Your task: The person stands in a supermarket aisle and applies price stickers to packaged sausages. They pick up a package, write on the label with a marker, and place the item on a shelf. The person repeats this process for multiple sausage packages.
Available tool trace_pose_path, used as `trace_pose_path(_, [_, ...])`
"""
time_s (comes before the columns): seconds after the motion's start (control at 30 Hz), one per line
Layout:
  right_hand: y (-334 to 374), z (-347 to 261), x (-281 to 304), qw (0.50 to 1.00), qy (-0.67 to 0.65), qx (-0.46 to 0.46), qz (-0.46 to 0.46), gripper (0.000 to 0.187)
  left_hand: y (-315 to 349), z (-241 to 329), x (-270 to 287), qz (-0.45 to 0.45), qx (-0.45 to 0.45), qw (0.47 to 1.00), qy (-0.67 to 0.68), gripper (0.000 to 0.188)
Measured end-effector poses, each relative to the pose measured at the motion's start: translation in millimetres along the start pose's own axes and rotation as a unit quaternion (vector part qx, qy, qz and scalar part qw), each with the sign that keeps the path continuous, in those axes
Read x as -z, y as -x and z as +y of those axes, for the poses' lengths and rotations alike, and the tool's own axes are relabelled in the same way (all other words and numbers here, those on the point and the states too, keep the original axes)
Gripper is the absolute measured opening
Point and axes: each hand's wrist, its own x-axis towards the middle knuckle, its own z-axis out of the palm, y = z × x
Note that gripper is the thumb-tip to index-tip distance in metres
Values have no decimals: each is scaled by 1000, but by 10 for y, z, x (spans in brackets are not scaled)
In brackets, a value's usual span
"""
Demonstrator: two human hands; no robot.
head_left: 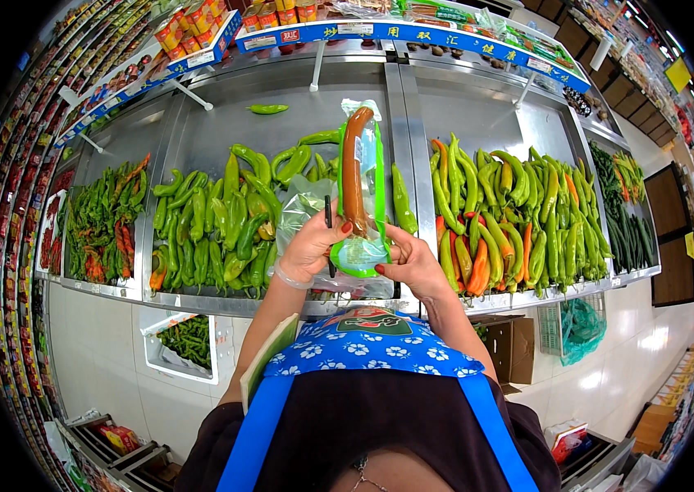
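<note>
Between both hands I hold up a packaged sausage, long, brown and curved, in a clear wrapper with bright green edges. My left hand is closed on the pack's lower left edge. A black pen also stands between its fingers. My right hand pinches the lower right corner with thumb and fingers. Beside the left hand is a clear plastic bag; whether the hand grips it I cannot tell. Behind the pack lie green peppers in a metal display bin.
More long peppers, green and orange, fill the right bin. A blue-edged shelf with cans and packs overhangs the back. Below stand a white foam box of peppers and a cardboard box. A pale notebook sits against my left arm.
</note>
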Motion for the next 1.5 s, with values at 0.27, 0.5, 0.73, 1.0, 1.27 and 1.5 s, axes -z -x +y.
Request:
trace_pose_path(0.27, [17, -28, -22, 999, -43, 9, 15, 76, 1, 27, -72, 7, 13, 1000, 6, 49])
trace_pose_path(0.5, [27, -36, -25, 999, -39, 11, 14, 76, -8, 19, -61, 0, 18, 1000, 0, 46])
trace_pose_path(0.73, [52, -61, -50, 999, -50, -1, 14, 75, -10, 1, -42, -9, 18, 1000, 3, 46])
trace_pose_path(1.0, [70, -31, -43, 998, -56, 0, 15, 76, 2, -14, -23, -18, 21, 1000, 3, 47])
trace_pose_path(1.27, [89, 20, -33, 1000, -21, 0, 16, 80, 36, -13, -38, -34, -5, 999, -37, 51])
trace_pose_path(1.5, [95, 48, 1, 1000, 14, 2, 2, 80, 72, 16, -73, -42, -33, 997, -47, 59])
